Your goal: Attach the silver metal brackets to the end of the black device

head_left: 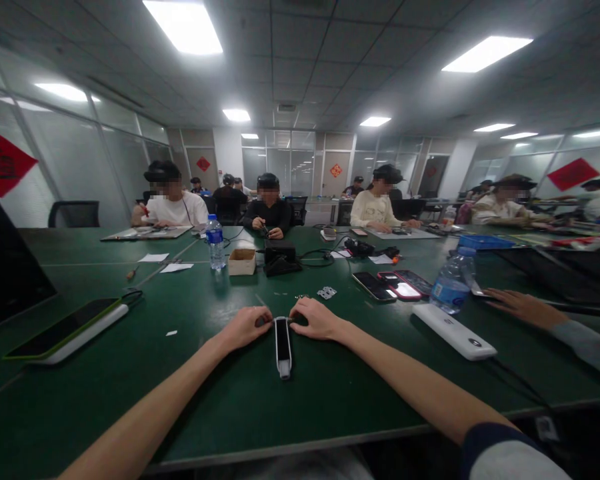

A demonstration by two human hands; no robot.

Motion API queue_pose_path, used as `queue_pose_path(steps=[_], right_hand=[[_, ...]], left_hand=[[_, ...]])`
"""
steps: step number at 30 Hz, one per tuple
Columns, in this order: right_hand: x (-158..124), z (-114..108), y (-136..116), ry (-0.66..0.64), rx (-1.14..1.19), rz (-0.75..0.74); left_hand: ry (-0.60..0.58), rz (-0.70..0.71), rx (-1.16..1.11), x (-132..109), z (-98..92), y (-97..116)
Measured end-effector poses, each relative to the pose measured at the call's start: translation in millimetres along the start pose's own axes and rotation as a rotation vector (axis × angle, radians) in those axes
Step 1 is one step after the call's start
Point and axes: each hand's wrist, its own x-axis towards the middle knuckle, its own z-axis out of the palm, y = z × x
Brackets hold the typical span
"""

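Observation:
A slim white device (283, 349) with a long black face lies on the green table in front of me, its narrow tip towards me. At its far end, my left hand (246, 327) is closed on the left side, with thumb and fingertips pinched together beside the device. My right hand (320, 319) mirrors it from the right, its fingers curled in and the thumb close to the same end. Something thin and dark seems to run between the fingertips and the device, too small to name.
Beyond my hands are a blister pack (327, 293), a small cardboard box (242, 262) and a water bottle (215, 243). Phones (375, 287), a white power bank (454, 332) and another bottle (450, 283) lie right, near another person's hand (525, 308). A green-edged phone (65, 328) lies left.

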Motion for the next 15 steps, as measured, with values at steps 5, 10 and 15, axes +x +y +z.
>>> queue_pose_path(steps=[5, 10, 15], right_hand=[[2, -26, 41, 0.036, -0.194, 0.122], [10, -43, 74, -0.226, -0.277, 0.341], [27, -40, 76, -0.369, -0.225, 0.469]], left_hand=[[-0.021, -0.013, 0.013, -2, -3.6, 5], [-0.015, -0.015, 0.001, -3, -4.4, 5], [-0.011, -0.004, 0.03, -3, -2.4, 2]])
